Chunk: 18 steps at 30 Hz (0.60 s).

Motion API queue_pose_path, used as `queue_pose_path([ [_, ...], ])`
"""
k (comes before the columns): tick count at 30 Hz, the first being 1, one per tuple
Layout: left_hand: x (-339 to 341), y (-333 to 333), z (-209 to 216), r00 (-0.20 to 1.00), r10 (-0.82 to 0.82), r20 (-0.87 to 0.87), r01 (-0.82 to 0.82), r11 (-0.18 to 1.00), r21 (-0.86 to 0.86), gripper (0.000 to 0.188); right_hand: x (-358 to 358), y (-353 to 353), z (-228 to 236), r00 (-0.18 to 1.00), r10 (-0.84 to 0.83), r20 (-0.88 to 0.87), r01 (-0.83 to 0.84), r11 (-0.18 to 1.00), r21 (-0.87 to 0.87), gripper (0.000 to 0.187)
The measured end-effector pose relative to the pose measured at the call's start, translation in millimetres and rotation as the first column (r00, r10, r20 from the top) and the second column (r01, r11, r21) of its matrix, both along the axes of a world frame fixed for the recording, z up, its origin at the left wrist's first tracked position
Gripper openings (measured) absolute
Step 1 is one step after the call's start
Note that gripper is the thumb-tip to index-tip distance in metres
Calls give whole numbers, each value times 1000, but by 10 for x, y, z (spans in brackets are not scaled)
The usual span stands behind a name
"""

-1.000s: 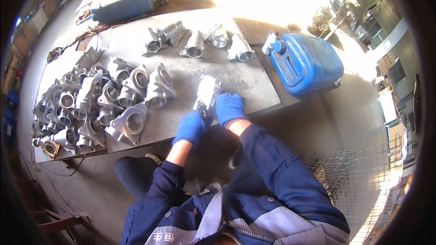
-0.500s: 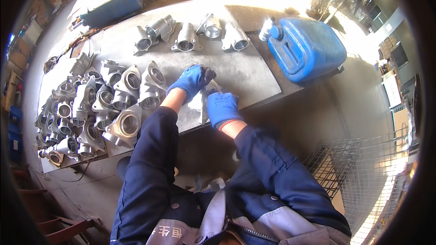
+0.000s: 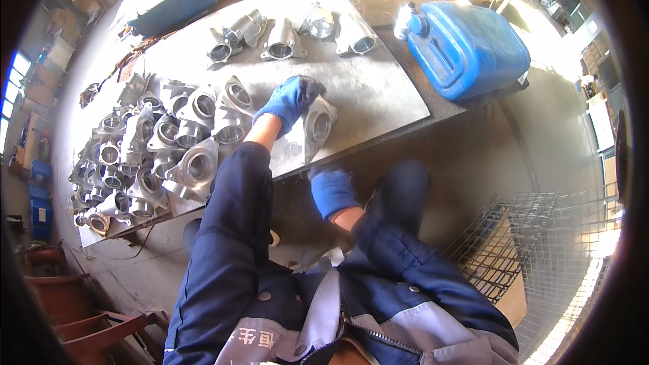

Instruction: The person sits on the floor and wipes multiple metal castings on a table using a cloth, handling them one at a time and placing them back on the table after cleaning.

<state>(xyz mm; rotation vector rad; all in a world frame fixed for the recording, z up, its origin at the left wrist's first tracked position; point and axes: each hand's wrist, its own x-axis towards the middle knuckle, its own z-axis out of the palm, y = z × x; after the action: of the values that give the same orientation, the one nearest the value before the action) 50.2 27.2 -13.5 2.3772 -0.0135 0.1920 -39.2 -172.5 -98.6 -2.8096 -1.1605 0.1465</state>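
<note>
Casting [image 3: 318, 125], a grey aluminium housing with a round bore, stands on the metal table [image 3: 378, 88] near its front edge, just right of the left hand [image 3: 289, 100]; the blue-gloved fingers [image 3: 305, 88] lie spread over its upper left side, touching it, with the bore face turned outward and uncovered; whether the fingers grip the part or only rest on it cannot be told, since the thumb is hidden under the palm. Right hand [image 3: 331, 191], also gloved in blue, sits below the table edge, apart from the casting; its fingers are curled together and its palm side is turned away, so whether it encloses anything cannot be told. Left forearm extends forward from a dark blue sleeve [image 3: 233, 230], bare wrist showing between cuff and glove; right arm is bent close to the body. Heaped castings [image 3: 155, 149] crowd the left part of the table; a row of four castings [image 3: 284, 34] lies along the far side; a blue jerrycan [image 3: 466, 47] lies on its side at the right end; a wire mesh crate [image 3: 520, 250] stands on the floor at the right, partly cut off by the dark rim.
</note>
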Motion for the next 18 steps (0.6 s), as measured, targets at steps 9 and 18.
queue_pose_path([
  [9, -1140, -511, -590, 575, 797, 184, -758, 604, -247, 28, 470, -215, 196, 996, -81, -25, 74, 688, 722, 20],
  [18, -1223, -733, -543, 842, 493, -220, -455, 429, -780, 49, 1072, 493, 158, 382, 441, -812, 632, 516, 578, 28],
])
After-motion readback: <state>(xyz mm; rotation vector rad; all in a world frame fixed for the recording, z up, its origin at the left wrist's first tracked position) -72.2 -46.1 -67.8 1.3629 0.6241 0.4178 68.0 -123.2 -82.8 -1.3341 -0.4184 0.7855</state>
